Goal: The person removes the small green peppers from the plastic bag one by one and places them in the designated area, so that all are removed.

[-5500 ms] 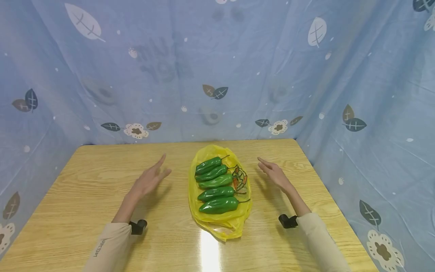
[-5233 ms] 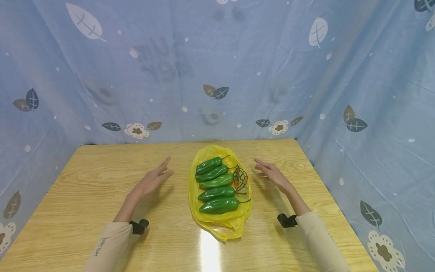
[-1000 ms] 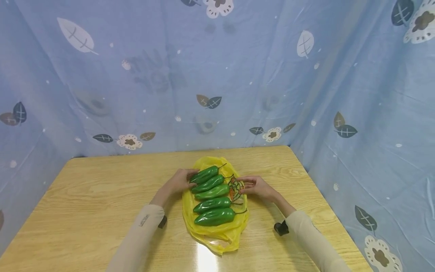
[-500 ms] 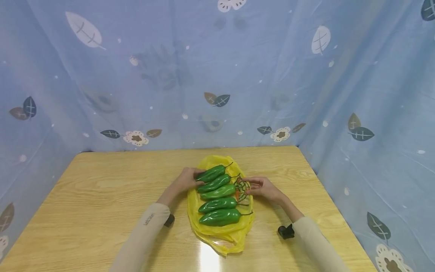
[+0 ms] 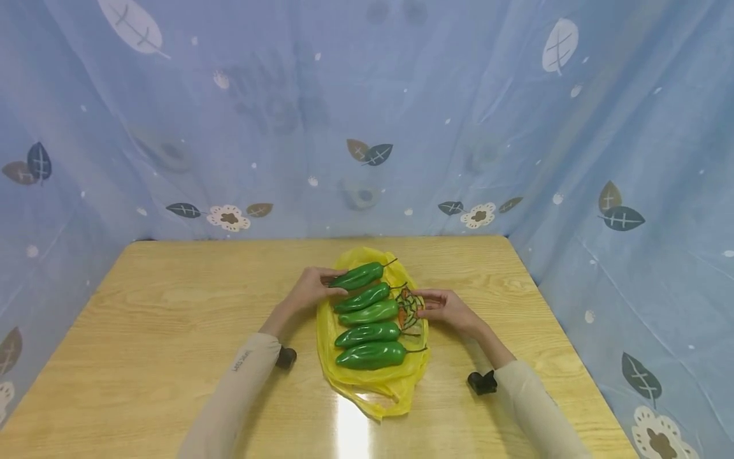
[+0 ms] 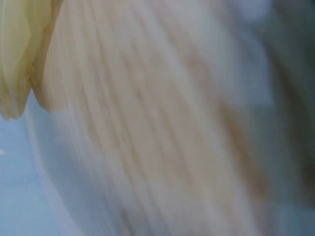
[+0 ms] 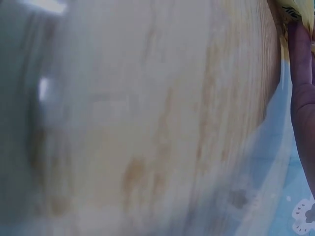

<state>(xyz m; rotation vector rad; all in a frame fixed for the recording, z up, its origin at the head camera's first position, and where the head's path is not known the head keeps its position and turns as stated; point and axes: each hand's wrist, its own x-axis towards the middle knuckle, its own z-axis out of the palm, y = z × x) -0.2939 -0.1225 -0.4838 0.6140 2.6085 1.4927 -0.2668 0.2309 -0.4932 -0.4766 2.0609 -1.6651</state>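
Several glossy green chili peppers (image 5: 369, 332) lie side by side on a flattened yellow plastic bag (image 5: 367, 381). My left hand (image 5: 311, 288) pinches the left tip of the farthest green chili pepper (image 5: 360, 275), with the thumb on its near side. A gap separates this pepper from the one in front of it. On the other side my right hand (image 5: 450, 310) holds the bag's right edge by its crumpled red and green print (image 5: 408, 308). The right wrist view shows an extended finger (image 7: 300, 51) against the bag; the left wrist view has only the bag's edge (image 6: 17, 54).
The bag rests on a wooden table (image 5: 189, 306) with light glaring off its front. Blue patterned curtains (image 5: 258, 127) hang behind it and along both sides. A black wrist mount (image 5: 285, 357) sits at the left cuff, another black mount (image 5: 482, 382) at the right.
Both hands came in from beside the bag to its left and right edges. Within the last half second the farthest pepper shifted away from its neighbour in my left hand. The print has crumpled.
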